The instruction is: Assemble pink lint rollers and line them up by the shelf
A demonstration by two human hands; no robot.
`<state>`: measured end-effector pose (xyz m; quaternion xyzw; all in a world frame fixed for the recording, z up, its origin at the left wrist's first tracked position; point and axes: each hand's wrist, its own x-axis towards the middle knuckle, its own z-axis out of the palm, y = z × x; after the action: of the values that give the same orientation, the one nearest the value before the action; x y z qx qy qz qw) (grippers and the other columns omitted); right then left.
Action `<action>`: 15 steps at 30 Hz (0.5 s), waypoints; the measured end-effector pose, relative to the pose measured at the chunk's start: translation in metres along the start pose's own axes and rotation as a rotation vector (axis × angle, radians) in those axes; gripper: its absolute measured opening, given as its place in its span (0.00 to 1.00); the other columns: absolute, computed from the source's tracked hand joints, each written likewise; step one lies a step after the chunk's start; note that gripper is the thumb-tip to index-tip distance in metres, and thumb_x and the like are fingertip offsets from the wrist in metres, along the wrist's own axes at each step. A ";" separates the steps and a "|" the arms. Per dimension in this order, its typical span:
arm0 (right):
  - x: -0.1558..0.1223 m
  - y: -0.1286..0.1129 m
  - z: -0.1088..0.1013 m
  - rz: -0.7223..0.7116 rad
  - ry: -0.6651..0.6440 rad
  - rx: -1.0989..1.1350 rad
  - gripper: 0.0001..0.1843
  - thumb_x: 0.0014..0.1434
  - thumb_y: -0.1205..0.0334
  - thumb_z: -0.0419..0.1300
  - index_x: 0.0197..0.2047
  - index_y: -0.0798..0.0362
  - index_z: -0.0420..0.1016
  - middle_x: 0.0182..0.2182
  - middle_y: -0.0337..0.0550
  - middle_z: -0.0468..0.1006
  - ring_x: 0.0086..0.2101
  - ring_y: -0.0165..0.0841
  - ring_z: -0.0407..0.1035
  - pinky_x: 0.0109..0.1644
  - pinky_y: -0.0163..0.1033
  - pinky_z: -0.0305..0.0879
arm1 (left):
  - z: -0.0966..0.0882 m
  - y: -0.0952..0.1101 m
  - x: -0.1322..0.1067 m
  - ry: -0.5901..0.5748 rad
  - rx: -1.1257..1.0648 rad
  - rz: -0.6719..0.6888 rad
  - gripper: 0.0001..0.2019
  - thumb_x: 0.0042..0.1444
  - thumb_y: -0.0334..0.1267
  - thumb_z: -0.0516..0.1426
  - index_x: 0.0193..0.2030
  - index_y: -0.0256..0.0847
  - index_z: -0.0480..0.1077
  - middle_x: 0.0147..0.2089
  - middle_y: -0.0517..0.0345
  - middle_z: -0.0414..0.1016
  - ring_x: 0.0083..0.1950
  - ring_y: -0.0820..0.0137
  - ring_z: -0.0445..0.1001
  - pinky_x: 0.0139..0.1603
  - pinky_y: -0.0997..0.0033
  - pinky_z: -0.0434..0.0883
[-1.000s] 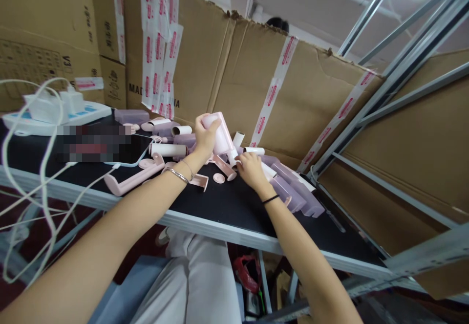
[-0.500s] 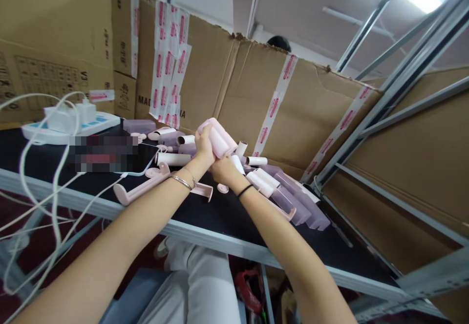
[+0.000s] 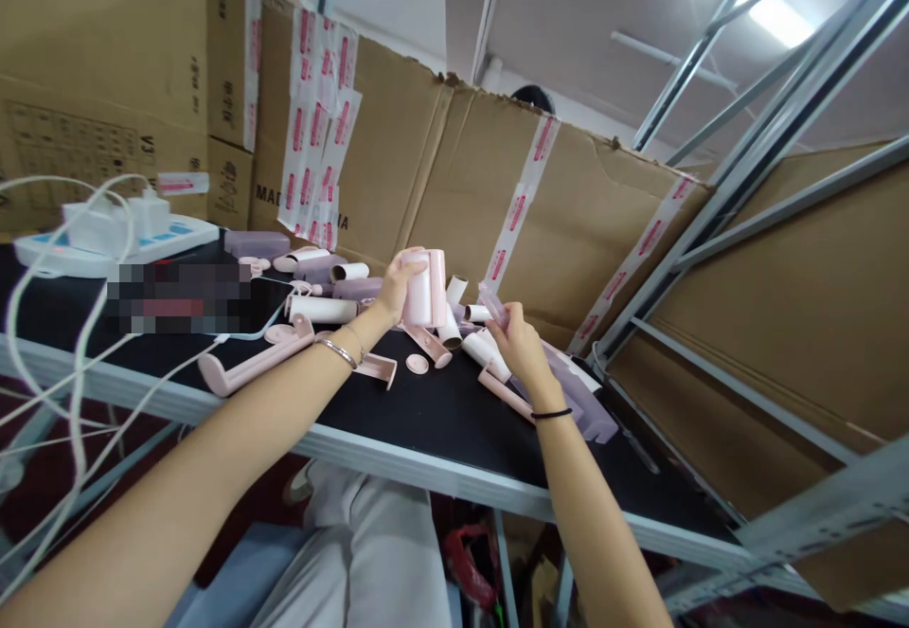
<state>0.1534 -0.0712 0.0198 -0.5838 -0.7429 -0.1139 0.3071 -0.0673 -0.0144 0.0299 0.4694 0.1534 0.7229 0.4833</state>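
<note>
With our left hand (image 3: 399, 289) we grip the pink case (image 3: 427, 289) beyond the disc (image 3: 418, 364); our right hand (image 3: 524, 348) pinches a purple piece (image 3: 490, 302), right of the disc. We should keep both grips light, as thin plastic may flex, and hold the case steady.

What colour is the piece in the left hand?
The piece is pale pink, seen best in head view.

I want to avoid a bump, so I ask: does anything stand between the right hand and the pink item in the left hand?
Nothing plainly blocks the gap between the right hand and the pink item. White tubes show there, apparently on the table beyond; one view cannot settle their depth.
</note>
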 end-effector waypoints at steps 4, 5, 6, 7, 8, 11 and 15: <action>-0.022 -0.005 -0.001 -0.178 0.032 -0.002 0.14 0.61 0.60 0.49 0.49 0.54 0.65 0.45 0.53 0.69 0.42 0.41 0.68 0.43 0.42 0.63 | 0.004 0.001 -0.005 -0.073 0.054 -0.077 0.22 0.37 0.40 0.62 0.42 0.40 0.65 0.35 0.60 0.71 0.31 0.71 0.72 0.36 0.65 0.72; -0.025 -0.006 -0.001 -0.189 0.037 0.008 0.16 0.60 0.61 0.49 0.51 0.53 0.64 0.46 0.53 0.67 0.42 0.40 0.68 0.44 0.43 0.63 | 0.005 0.000 -0.006 -0.101 0.074 -0.078 0.22 0.37 0.40 0.62 0.42 0.40 0.66 0.35 0.60 0.71 0.31 0.71 0.72 0.36 0.66 0.72; -0.028 -0.007 0.000 -0.189 0.036 0.026 0.17 0.60 0.62 0.49 0.53 0.53 0.63 0.47 0.53 0.66 0.43 0.40 0.68 0.44 0.43 0.64 | 0.006 0.000 -0.008 -0.130 0.089 -0.080 0.22 0.37 0.39 0.62 0.42 0.40 0.66 0.35 0.60 0.71 0.32 0.72 0.71 0.36 0.67 0.71; -0.029 -0.008 0.001 -0.187 0.032 0.050 0.18 0.60 0.63 0.49 0.54 0.53 0.63 0.47 0.53 0.66 0.43 0.40 0.68 0.45 0.43 0.64 | 0.006 0.000 -0.009 -0.157 0.101 -0.082 0.21 0.37 0.39 0.62 0.41 0.40 0.66 0.36 0.59 0.71 0.32 0.71 0.72 0.36 0.67 0.71; -0.030 -0.008 0.002 -0.186 0.028 0.073 0.18 0.60 0.63 0.50 0.54 0.54 0.63 0.47 0.53 0.67 0.43 0.40 0.68 0.46 0.43 0.64 | 0.007 -0.001 -0.010 -0.179 0.111 -0.083 0.21 0.37 0.39 0.62 0.41 0.40 0.66 0.36 0.59 0.71 0.33 0.71 0.72 0.35 0.68 0.71; -0.029 -0.010 0.005 -0.192 0.006 0.119 0.17 0.60 0.62 0.50 0.52 0.55 0.63 0.45 0.52 0.71 0.45 0.40 0.67 0.48 0.44 0.63 | 0.008 -0.002 -0.012 -0.229 0.127 -0.087 0.21 0.37 0.39 0.62 0.41 0.39 0.66 0.38 0.56 0.72 0.35 0.70 0.72 0.34 0.69 0.71; -0.028 -0.008 0.008 -0.197 -0.011 0.106 0.18 0.61 0.63 0.47 0.54 0.55 0.63 0.47 0.52 0.72 0.45 0.40 0.67 0.48 0.43 0.63 | 0.007 -0.003 -0.011 -0.266 0.128 -0.102 0.22 0.37 0.39 0.62 0.42 0.39 0.65 0.37 0.57 0.72 0.34 0.71 0.71 0.34 0.69 0.70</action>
<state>0.1470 -0.0913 -0.0019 -0.4915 -0.8032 -0.1008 0.3211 -0.0586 -0.0241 0.0259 0.5825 0.1574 0.6176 0.5046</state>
